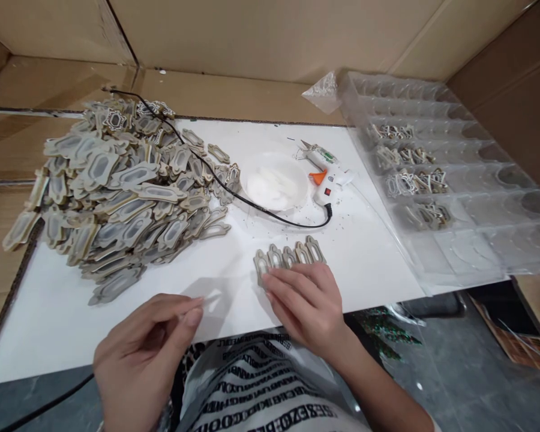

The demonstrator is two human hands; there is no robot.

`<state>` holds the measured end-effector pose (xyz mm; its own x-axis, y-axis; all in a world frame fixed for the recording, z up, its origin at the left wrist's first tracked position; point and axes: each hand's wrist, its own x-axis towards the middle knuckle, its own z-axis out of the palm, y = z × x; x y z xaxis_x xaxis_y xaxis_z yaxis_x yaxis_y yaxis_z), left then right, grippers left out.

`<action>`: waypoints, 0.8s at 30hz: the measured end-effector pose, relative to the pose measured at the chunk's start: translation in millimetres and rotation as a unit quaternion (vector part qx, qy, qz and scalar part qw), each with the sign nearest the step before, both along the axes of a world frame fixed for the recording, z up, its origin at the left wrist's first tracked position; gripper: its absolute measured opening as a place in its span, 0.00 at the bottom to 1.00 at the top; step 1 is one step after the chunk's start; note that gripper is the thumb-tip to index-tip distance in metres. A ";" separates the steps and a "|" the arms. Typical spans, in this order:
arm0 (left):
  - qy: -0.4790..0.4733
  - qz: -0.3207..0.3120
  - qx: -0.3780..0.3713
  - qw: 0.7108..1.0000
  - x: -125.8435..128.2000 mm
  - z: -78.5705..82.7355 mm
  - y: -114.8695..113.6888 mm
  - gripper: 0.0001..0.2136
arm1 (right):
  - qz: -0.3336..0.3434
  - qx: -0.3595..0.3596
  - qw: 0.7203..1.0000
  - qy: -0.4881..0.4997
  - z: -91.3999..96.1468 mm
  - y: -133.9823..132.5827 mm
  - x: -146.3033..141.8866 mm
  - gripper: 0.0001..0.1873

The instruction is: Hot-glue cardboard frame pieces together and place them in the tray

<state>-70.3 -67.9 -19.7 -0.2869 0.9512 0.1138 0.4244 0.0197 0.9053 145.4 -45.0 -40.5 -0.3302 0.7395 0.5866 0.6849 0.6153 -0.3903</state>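
Observation:
My right hand [308,303] lies flat on the white board [364,252], its fingers stretched out and pressing on a short row of several small tan cut-out pieces [288,257]. My left hand [146,354] hovers at the near edge, thumb and fingers pinched on a thin clear strip [211,298] that is hard to make out. A big heap of the same tan cut-out pieces [112,186] fills the left of the board.
A white glue gun [326,174] lies behind a round white dish [275,183], its black cord [216,177] running over the heap. A clear compartment tray [441,180] with some finished pieces sits at the right. Cardboard walls stand behind.

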 end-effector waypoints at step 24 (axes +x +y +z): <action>-0.078 -0.149 -0.023 0.986 20.0 -5.1 5.8 0.06 | -0.135 0.038 0.990 -0.023 0.8 -2.5 24.7 0.09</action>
